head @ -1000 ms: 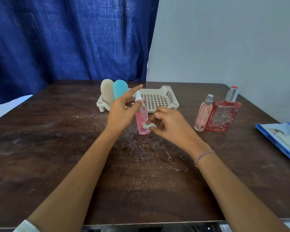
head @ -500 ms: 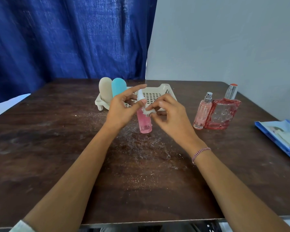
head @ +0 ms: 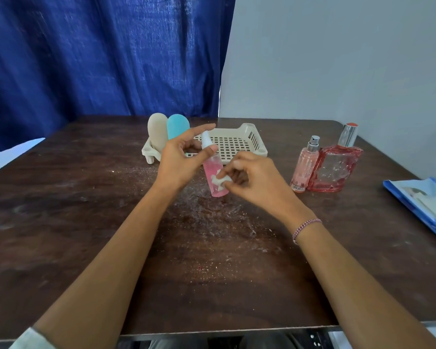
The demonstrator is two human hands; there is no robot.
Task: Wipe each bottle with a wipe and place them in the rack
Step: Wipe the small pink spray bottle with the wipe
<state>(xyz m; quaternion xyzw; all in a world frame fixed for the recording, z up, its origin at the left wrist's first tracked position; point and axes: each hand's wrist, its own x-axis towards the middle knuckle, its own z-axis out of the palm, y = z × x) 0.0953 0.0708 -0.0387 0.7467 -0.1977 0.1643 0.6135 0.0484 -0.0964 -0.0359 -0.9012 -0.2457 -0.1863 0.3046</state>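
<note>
Pinching the pink spray bottle [head: 210,170] by its neck, the left hand [head: 179,159] holds it slightly tilted on the table [head: 212,260], just near of the rack [head: 237,144]. The right hand [head: 252,177] pinches a crumpled white wipe [head: 218,181] against its lower side. A beige bottle [head: 157,132] and a blue bottle [head: 178,127] stand at the rack's left end.

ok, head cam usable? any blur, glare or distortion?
Head view: soft even light, faint shadows. Head view: slight motion blur on the right hand and small white wipe on the pink plastic spray bottle. Head view: wide-angle stretch at the corners, bottom edge smeared. Head view: sheen on the dark wooden table; highlight on the silver cap of the square red glass bottle.
</note>
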